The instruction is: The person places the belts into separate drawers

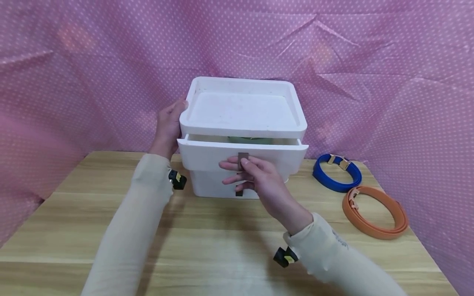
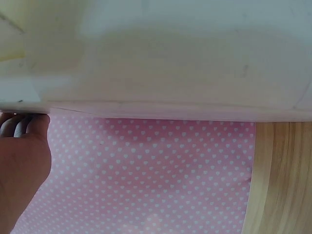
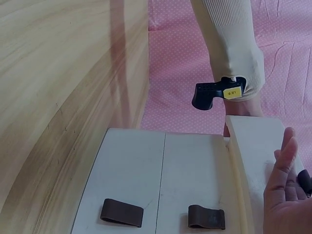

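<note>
A white plastic drawer cabinet (image 1: 244,109) with a tray-like top stands at the back of the table. Its top drawer (image 1: 211,154) is pulled partly out, and something green (image 1: 249,140) shows inside. With thumb and finger my right hand (image 1: 261,174) pinches the dark brown pull tab (image 1: 242,159) on that drawer's front; its other fingers spread in front of the tab. My left hand (image 1: 169,127) holds the cabinet's left side near the upper rim, and its fingertips are hidden at the edge in the left wrist view. Lower pull tabs (image 3: 206,217) show in the right wrist view.
Right of the cabinet, a coiled blue belt (image 1: 335,181) with a gold buckle lies on the wooden table (image 1: 207,255). Nearer me is a coiled orange-brown belt (image 1: 377,232). A pink dotted cloth (image 1: 111,82) hangs behind and at the sides.
</note>
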The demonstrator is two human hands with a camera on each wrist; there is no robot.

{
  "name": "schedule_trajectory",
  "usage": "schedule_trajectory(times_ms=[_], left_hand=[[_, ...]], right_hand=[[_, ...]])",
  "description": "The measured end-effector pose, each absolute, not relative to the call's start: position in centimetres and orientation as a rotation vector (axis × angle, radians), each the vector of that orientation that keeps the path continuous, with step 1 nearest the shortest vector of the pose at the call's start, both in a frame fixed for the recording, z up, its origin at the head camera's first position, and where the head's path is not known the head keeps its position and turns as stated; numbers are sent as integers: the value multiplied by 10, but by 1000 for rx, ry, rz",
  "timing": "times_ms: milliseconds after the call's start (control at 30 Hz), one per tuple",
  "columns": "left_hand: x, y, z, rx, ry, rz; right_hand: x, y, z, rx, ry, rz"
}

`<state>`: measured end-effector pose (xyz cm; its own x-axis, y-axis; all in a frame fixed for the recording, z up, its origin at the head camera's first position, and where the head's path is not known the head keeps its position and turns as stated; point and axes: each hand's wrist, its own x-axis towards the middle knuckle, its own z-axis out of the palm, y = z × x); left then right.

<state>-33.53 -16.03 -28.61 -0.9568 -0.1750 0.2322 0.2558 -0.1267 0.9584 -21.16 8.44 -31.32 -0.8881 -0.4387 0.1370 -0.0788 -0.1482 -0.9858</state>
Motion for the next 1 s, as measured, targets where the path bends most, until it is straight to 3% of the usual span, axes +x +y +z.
schedule_trajectory(times_ms=[1000], left_hand=[[-338, -160, -288, -78, -1836, -2183]], right_hand=[[-215, 80, -312, -579, 1889, -2167]])
